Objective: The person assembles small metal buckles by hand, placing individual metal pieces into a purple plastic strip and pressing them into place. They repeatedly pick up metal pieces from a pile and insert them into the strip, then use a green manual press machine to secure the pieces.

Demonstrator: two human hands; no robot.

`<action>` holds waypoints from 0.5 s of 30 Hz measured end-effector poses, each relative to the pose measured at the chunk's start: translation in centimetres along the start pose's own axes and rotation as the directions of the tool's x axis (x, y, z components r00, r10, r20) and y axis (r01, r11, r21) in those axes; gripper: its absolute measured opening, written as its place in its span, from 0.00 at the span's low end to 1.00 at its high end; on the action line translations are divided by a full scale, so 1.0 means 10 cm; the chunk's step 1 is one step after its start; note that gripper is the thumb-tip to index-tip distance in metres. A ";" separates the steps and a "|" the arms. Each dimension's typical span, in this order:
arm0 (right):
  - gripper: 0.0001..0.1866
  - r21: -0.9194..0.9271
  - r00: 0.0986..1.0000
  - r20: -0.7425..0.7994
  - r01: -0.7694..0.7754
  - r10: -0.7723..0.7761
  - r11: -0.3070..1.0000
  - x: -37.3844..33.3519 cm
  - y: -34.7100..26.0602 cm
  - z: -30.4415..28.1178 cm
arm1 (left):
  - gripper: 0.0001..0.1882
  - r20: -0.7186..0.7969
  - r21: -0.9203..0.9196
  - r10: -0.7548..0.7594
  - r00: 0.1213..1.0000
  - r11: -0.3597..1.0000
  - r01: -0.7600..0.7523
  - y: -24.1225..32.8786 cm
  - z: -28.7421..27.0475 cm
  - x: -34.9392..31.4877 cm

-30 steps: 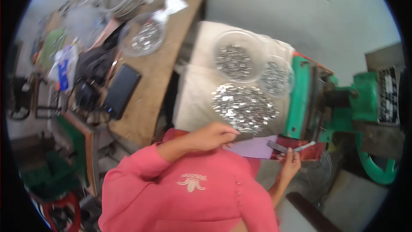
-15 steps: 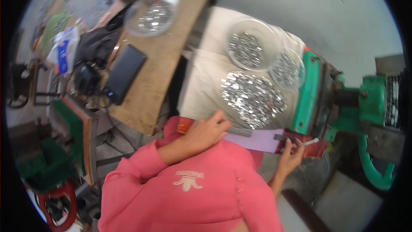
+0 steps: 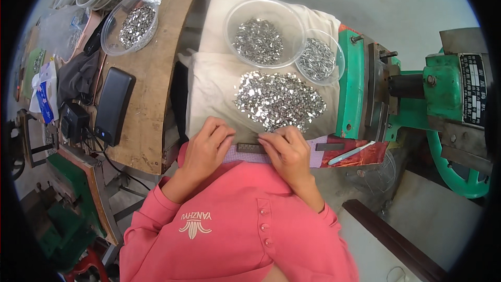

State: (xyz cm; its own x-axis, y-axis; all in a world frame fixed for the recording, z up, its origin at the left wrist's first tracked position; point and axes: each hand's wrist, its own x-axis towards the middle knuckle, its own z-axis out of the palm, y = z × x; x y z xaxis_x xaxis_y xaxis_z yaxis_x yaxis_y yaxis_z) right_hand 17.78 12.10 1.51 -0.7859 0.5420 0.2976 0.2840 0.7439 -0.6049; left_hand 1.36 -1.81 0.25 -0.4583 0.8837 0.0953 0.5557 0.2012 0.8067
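My left hand [image 3: 207,147] is closed with thumb and fingertips together, just left of a dark slotted metal bar [image 3: 249,148]. My right hand [image 3: 289,152] pinches over the right end of that bar, at the near edge of a pile of small shiny metal pieces [image 3: 279,102]. Whatever either pinch holds is too small or hidden to make out. A second dark bar [image 3: 330,147] lies to the right on a checked purple cloth [image 3: 316,159]. Beside it rests a slim light-blue tool [image 3: 350,153], perhaps tweezers.
Behind the pile stand a large clear tub [image 3: 300,21] and a smaller clear bowl [image 3: 342,65], both with metal pieces. A green machine [image 3: 352,91] borders the right side. On the wooden table [image 3: 148,120] at left are a black power bank [image 3: 115,105] and another tub [image 3: 106,36].
My right hand has moved left from the slim tool to the near edge of the pile. My left hand now shows its fingertips drawn together. The whole view has shifted and turned.
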 end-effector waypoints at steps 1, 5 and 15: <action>0.10 -0.001 0.999 0.037 0.023 -0.023 1.000 0.05 -0.01 0.03 | 0.05 -0.026 0.019 0.001 1.000 1.000 -0.001 -0.02 -0.01 0.01; 0.07 -0.079 0.984 0.160 0.092 -0.078 0.993 0.19 -0.03 0.13 | 0.07 -0.074 0.021 -0.005 0.997 1.000 0.007 -0.06 -0.02 0.05; 0.06 -0.056 0.987 0.160 -0.016 0.025 0.998 0.12 -0.02 0.06 | 0.07 -0.053 0.052 0.088 0.995 0.995 -0.085 -0.01 0.18 0.35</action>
State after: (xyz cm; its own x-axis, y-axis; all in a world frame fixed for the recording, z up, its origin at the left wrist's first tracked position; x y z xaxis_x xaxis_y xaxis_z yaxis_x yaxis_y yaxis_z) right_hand 16.48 12.41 1.54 -0.8565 0.4907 0.1601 0.3267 0.7556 -0.5677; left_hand 0.93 1.99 -0.56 -0.4437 0.8744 0.1963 0.6281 0.1473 0.7641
